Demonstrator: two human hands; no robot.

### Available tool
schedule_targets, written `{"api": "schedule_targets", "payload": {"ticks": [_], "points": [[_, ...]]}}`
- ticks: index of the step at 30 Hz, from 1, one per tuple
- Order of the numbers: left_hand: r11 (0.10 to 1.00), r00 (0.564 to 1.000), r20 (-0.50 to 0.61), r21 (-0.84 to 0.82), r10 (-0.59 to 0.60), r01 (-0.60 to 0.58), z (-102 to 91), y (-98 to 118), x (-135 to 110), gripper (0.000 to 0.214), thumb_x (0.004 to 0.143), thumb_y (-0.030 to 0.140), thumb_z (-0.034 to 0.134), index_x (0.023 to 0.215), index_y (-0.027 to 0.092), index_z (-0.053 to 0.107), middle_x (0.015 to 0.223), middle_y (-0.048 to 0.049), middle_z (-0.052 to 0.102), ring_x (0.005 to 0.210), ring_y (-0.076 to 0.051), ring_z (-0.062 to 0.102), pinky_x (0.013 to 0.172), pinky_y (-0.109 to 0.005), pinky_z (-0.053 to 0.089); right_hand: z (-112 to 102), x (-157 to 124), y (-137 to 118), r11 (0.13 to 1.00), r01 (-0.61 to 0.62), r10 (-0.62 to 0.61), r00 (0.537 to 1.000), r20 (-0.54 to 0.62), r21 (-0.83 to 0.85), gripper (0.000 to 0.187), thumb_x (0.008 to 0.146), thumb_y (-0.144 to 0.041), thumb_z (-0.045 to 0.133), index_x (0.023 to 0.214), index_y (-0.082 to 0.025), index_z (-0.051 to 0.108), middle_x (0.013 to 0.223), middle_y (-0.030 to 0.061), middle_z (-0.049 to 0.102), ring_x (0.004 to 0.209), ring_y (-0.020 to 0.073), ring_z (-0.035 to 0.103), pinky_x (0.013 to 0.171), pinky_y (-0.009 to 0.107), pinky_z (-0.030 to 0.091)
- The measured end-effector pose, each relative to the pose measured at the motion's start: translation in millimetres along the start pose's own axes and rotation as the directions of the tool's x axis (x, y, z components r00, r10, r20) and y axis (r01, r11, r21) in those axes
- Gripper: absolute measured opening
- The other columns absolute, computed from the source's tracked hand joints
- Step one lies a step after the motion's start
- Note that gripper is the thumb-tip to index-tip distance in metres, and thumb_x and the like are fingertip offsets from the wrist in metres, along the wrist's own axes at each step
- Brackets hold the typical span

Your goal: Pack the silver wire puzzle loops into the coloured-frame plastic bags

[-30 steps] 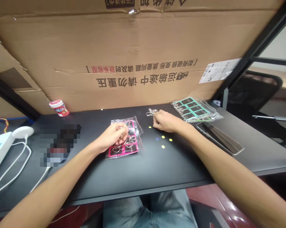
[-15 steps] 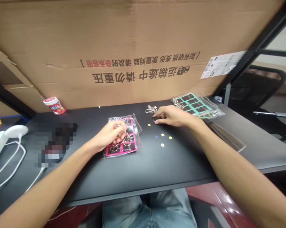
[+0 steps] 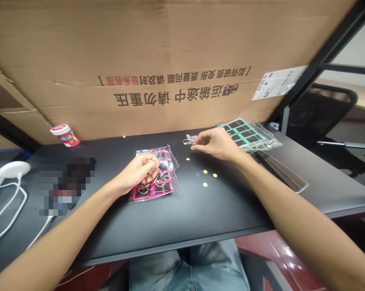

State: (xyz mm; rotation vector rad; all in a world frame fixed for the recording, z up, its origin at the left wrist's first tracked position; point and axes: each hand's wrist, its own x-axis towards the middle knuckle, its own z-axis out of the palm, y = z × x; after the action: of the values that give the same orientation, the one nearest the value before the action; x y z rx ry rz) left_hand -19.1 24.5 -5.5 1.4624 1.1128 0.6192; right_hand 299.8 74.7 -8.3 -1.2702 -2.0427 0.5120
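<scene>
My left hand [image 3: 144, 169] is closed, fingertips curled together over a clear plastic bag [image 3: 175, 165] that holds a pink-framed card with black panels [image 3: 152, 195]. Thin silver wire loops [image 3: 163, 176] lie on that bag below my fingers; what the fingers pinch is hidden. Further right, my right hand [image 3: 214, 142] has its thumb and fingers bent together beside a small heap of silver wire pieces [image 3: 188, 140]. I cannot make out what is between those fingertips. Small round yellow discs [image 3: 205, 171] and a blue disc [image 3: 197, 175] lie on the table between the hands.
Behind my right hand is a bagged green-framed card [image 3: 249, 135], with a clear flat sheet [image 3: 300, 187] nearer me. A red-and-white tub [image 3: 65, 135], a blurred dark object [image 3: 76, 173] and white cables [image 3: 23, 194] are left. A cardboard wall [image 3: 170, 52] stands behind the black table [image 3: 182, 226].
My right hand has shifted slightly up and left toward the wire heap; the ring seen at its fingertips earlier no longer shows. My left hand stays over the pink card. The whole view shifted slightly.
</scene>
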Motion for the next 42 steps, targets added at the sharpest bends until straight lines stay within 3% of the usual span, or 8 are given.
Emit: {"api": "schedule_targets", "payload": {"ticks": [2,7,11,16,31,35,39,42], "points": [[1.0,1.0,0.008,-0.01,0.001,-0.001,0.4,0,0,0.016,0.095,0.028,0.062,0.084,0.021,0.052,0.062,0.0033,0.057,0.05,-0.007,0.048,0.045,-0.016,0.032,18,-3,-20,0.994,0.009,0.01,0.985,-0.175,0.113,0.028,0.087,-0.05,0.084,0.09,-0.022,0.085,0.09,0.0056,0.086,0.081,0.0245,0.079,0.077,0.035,0.061],[0.999,1.0,-0.008,-0.031,-0.005,0.004,1.8,0,0,0.013,0.092,0.026,0.062,0.085,0.021,0.054,0.062,0.0034,0.057,0.05,-0.007,0.048,0.045,-0.016,0.033,41,-8,-55,0.967,0.198,-0.214,0.973,0.09,0.159,0.03,0.099,-0.052,0.073,0.102,-0.025,0.087,0.103,0.0038,0.087,0.091,0.023,0.08,0.084,0.033,0.059],[0.999,1.0,0.002,-0.036,-0.004,0.004,2.0,0,-1,0.009,0.09,0.023,0.061,0.084,0.021,0.054,0.062,0.0031,0.057,0.05,-0.007,0.048,0.045,-0.017,0.033,2,-3,-23,0.984,0.094,-0.103,0.993,-0.054,-0.149,0.025,0.101,-0.039,0.067,0.107,-0.022,0.085,0.109,0.0062,0.086,0.095,0.0242,0.078,0.091,0.036,0.056],[0.999,1.0,0.01,-0.032,-0.006,0.006,1.5,0,-2,0.009,0.088,0.023,0.062,0.084,0.021,0.055,0.063,0.0027,0.059,0.05,-0.007,0.049,0.045,-0.017,0.034,-36,2,32,0.956,-0.023,0.112,0.95,0.293,-0.292,0.027,0.089,-0.039,0.079,0.111,-0.024,0.086,0.095,0.0036,0.084,0.084,0.0227,0.077,0.078,0.035,0.057],[0.999,1.0,0.003,-0.032,-0.023,0.023,1.4,1,-2,0.009,0.089,0.023,0.061,0.084,0.021,0.054,0.062,0.0033,0.059,0.048,-0.007,0.049,0.043,-0.016,0.03,-13,6,29,0.808,0.072,0.1,0.961,0.257,-0.585,0.019,0.087,-0.012,0.063,0.079,-0.021,0.077,0.082,0.0104,0.08,0.076,0.0268,0.073,0.072,0.037,0.05],[1.0,1.0,0.003,-0.02,-0.016,0.016,1.6,2,-2,0.008,0.09,0.022,0.06,0.084,0.021,0.055,0.063,0.0026,0.059,0.049,-0.006,0.049,0.044,-0.016,0.031,-5,4,20,0.909,-0.001,0.051,0.993,0.109,-0.418,0.014,0.093,-0.021,0.065,0.09,-0.02,0.079,0.092,0.0109,0.083,0.085,0.0274,0.076,0.079,0.037,0.055],[1.0,1.0,0.004,-0.028,-0.01,0.011,2.3,2,-2,0.009,0.09,0.023,0.062,0.085,0.021,0.055,0.063,0.0024,0.06,0.048,-0.007,0.048,0.043,-0.016,0.031,21,-3,-19,0.998,-0.005,0.017,0.98,-0.2,0.058,0.024,0.1,-0.041,0.068,0.098,-0.021,0.081,0.104,0.0078,0.086,0.094,0.0255,0.079,0.09,0.038,0.061],[0.999,1.0,-0.001,-0.035,-0.011,0.011,2.7,2,-2,0.008,0.089,0.023,0.063,0.085,0.021,0.056,0.062,0.0028,0.059,0.048,-0.007,0.048,0.044,-0.016,0.033,40,-8,-49,0.956,0.093,-0.106,0.994,0.031,0.279,0.028,0.098,-0.048,0.072,0.101,-0.023,0.084,0.106,0.0056,0.086,0.091,0.0237,0.078,0.084,0.037,0.062]]}}
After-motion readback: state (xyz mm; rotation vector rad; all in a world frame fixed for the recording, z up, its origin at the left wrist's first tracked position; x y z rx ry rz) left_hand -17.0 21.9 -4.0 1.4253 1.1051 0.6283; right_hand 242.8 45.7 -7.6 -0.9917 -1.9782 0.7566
